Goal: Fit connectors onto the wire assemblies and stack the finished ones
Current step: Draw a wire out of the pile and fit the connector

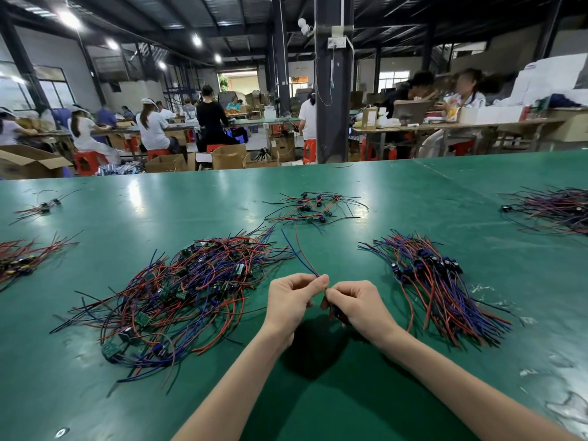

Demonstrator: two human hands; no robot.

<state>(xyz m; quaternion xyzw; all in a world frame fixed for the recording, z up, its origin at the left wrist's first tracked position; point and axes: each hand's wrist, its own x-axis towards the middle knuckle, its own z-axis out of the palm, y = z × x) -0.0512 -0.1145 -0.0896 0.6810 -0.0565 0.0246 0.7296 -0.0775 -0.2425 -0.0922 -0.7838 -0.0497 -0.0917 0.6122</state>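
My left hand (294, 297) pinches the near ends of a blue and a red wire (300, 253) that rise away over the green table (318, 402). My right hand (353, 305) meets it fingertip to fingertip, its fingers curled round a small dark blue part (334, 311) that is mostly hidden. A tangled heap of red, blue and black wires with small green boards (178, 291) lies left of my hands. To the right lies an aligned stack of wire assemblies with dark connectors (436, 278).
A smaller scatter of wires with dark parts (313, 208) lies further back in the middle. More wire piles sit at the far right (553, 210) and the left edge (22, 259). Beyond the table, people sit at benches among cardboard boxes and red stools.
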